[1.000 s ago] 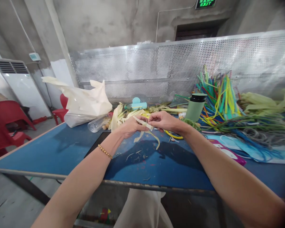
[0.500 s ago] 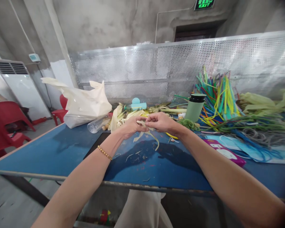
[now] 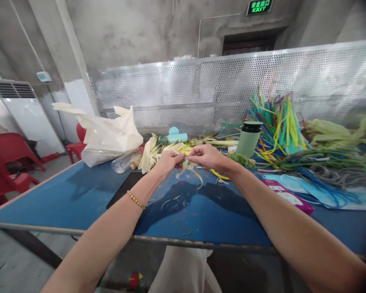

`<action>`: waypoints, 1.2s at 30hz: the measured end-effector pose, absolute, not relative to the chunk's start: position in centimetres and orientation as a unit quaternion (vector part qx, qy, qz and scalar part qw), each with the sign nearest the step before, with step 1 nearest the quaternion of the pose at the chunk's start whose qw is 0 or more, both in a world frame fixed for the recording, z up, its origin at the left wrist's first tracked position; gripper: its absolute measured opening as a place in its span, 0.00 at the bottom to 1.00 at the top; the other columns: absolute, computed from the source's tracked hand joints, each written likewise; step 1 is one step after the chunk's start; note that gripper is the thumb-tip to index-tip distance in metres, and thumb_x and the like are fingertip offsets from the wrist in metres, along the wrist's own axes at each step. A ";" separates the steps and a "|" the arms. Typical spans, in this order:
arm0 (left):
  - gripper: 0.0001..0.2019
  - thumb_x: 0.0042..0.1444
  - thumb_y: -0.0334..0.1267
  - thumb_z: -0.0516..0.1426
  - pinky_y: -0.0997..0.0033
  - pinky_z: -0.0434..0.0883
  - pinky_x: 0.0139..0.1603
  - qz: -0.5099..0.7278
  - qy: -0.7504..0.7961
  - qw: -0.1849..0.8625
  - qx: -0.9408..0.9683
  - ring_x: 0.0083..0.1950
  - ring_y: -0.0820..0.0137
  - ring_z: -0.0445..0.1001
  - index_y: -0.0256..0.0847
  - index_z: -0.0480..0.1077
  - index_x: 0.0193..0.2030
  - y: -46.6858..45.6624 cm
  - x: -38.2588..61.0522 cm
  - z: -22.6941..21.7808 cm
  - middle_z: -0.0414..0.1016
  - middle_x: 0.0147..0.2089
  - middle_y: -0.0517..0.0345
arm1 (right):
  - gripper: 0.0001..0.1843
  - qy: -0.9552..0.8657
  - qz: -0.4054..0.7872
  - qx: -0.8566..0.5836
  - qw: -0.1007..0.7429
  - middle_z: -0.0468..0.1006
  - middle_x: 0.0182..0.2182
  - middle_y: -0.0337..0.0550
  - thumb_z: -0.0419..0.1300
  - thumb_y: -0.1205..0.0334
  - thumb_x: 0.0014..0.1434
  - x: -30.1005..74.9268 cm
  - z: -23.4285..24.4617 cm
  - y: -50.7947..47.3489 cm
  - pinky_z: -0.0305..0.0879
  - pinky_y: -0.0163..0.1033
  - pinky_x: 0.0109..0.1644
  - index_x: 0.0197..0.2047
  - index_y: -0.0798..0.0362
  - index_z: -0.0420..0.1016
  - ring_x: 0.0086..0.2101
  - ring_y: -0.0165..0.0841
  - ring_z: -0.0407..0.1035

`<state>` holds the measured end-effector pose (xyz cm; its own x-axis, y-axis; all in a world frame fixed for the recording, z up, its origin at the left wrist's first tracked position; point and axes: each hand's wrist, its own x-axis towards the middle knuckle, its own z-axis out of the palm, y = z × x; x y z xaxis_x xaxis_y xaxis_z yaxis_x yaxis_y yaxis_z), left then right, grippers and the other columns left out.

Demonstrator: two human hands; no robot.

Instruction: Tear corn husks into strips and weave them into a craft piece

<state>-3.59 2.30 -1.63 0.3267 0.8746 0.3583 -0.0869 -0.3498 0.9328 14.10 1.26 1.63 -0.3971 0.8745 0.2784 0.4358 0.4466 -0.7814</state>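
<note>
My left hand (image 3: 170, 161) and my right hand (image 3: 206, 157) meet above the blue table (image 3: 88, 191), fingertips pinched close together. Between them is a pale strip of corn husk (image 3: 196, 176), whose loose end curls down under the fingers. Both hands are closed on it; the exact grip of each fingertip is partly hidden. Behind the hands lies a heap of pale husk strips (image 3: 149, 154). Thin husk scraps (image 3: 174, 200) are scattered on the table below, in the hands' shadow.
To the left are a white plastic bag (image 3: 105, 140), a clear bottle (image 3: 122, 163) and a dark flat board (image 3: 122, 189). A green tumbler (image 3: 249, 140), bundled colourful strips (image 3: 288, 126), cords (image 3: 326, 156) and a purple packet (image 3: 288, 195) lie to the right. A perforated metal screen (image 3: 171, 97) stands behind.
The left fingers have closed from a looser, spread hold into a pinch beside the right fingertips. The husk strip still hangs below the hands, and the view has shifted slightly.
</note>
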 end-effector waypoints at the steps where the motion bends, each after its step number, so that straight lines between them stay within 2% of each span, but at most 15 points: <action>1: 0.17 0.50 0.45 0.62 0.74 0.62 0.24 0.498 0.300 0.490 0.650 0.20 0.77 0.64 0.35 0.66 0.20 2.2 -3.6 -1.5 0.64 0.18 0.61 | 0.13 -0.774 0.309 -0.425 0.353 0.61 0.17 0.31 0.62 0.53 0.50 14.2 1.7 1.3 0.46 0.30 0.18 0.27 0.56 0.69 0.17 0.21 0.51; 8: 0.10 0.53 0.40 0.60 0.75 0.60 0.21 0.517 0.333 0.511 0.601 0.20 0.75 0.68 0.36 0.66 0.30 1.5 -3.7 -0.7 0.69 0.23 0.61 | 0.12 -0.773 0.284 -0.431 0.368 0.64 0.18 0.32 0.62 0.55 0.49 14.6 2.1 1.2 0.47 0.32 0.21 0.29 0.57 0.72 0.18 0.22 0.52; 14: 0.11 0.57 0.40 0.56 0.75 0.59 0.22 0.526 0.327 0.467 0.632 0.18 0.75 0.65 0.38 0.63 0.27 1.8 -3.9 -0.8 0.67 0.17 0.61 | 0.13 -0.790 0.261 -0.417 0.365 0.64 0.18 0.33 0.60 0.54 0.50 14.8 2.3 1.1 0.49 0.33 0.24 0.30 0.58 0.74 0.20 0.23 0.53; 21: 0.11 0.56 0.42 0.56 0.76 0.60 0.22 0.535 0.326 0.433 0.647 0.19 0.76 0.66 0.38 0.63 0.27 1.7 -3.9 -0.8 0.66 0.17 0.62 | 0.18 -0.806 0.226 -0.424 0.347 0.60 0.19 0.34 0.59 0.49 0.52 14.7 2.2 1.4 0.46 0.34 0.25 0.25 0.56 0.70 0.21 0.24 0.51; 25: 0.09 0.58 0.40 0.54 0.76 0.58 0.19 0.532 0.354 0.429 0.639 0.17 0.75 0.68 0.38 0.64 0.29 1.4 -4.0 -0.6 0.69 0.20 0.61 | 0.19 -0.807 0.212 -0.425 0.351 0.57 0.18 0.33 0.59 0.49 0.52 14.7 2.0 1.6 0.44 0.34 0.25 0.21 0.55 0.66 0.21 0.24 0.49; 29: 0.09 0.59 0.40 0.53 0.75 0.55 0.17 0.537 0.368 0.429 0.626 0.15 0.74 0.66 0.38 0.66 0.31 1.6 -4.3 -0.6 0.68 0.19 0.62 | 0.17 -0.804 0.220 -0.428 0.348 0.60 0.19 0.35 0.60 0.50 0.51 14.8 2.1 1.5 0.46 0.34 0.26 0.23 0.56 0.70 0.22 0.24 0.51; 32: 0.08 0.58 0.40 0.54 0.76 0.57 0.17 0.545 0.355 0.458 0.606 0.16 0.75 0.67 0.37 0.67 0.33 2.0 -4.5 -0.8 0.70 0.20 0.61 | 0.17 -0.804 0.228 -0.426 0.346 0.63 0.21 0.36 0.60 0.49 0.51 14.8 2.2 1.4 0.47 0.34 0.27 0.26 0.57 0.73 0.23 0.25 0.53; 36: 0.14 0.56 0.46 0.58 0.76 0.60 0.19 0.504 0.307 0.585 0.555 0.20 0.74 0.71 0.36 0.69 0.39 1.9 -4.4 -0.6 0.72 0.24 0.58 | 0.18 -0.809 0.224 -0.420 0.345 0.63 0.20 0.35 0.60 0.48 0.51 14.9 2.4 1.2 0.47 0.34 0.27 0.26 0.57 0.74 0.22 0.25 0.53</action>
